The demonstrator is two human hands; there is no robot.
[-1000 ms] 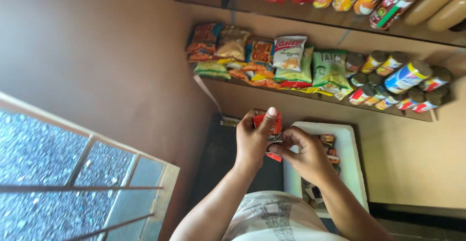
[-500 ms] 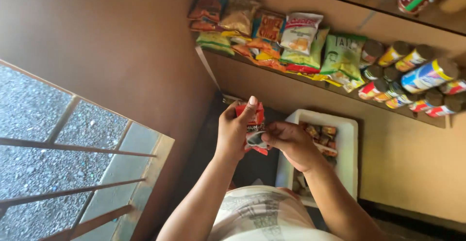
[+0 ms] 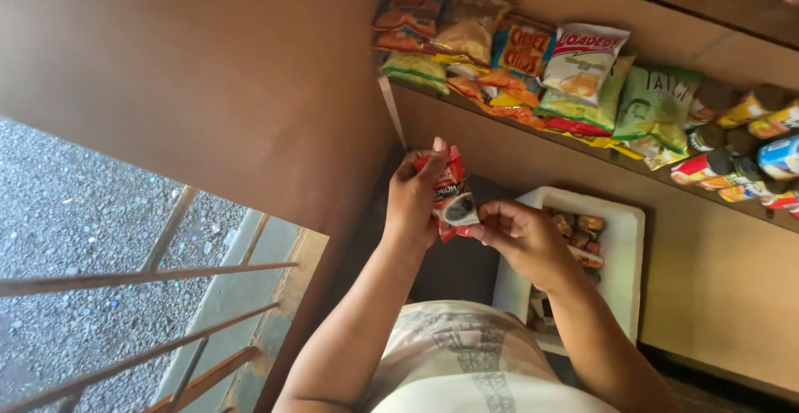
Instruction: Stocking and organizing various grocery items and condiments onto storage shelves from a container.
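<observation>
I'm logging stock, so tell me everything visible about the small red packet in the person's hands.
The red packet is a small glossy sachet, apparently foil or plastic, with white and dark printing. It is held roughly upright in the air, in front of the snack shelf. The left hand grips its upper left side; the right hand pinches its lower right edge.

Small red foil sachet [image 3: 450, 192] with a dark round picture, centre frame. Upper shelf: row of crinkled snack bags [image 3: 533, 59] (orange, yellow, white, green), overlapping; to their right, cylindrical labelled tins [image 3: 753, 151]. White tray [image 3: 624, 238] below holds small wrapped packets [image 3: 578, 228].
</observation>
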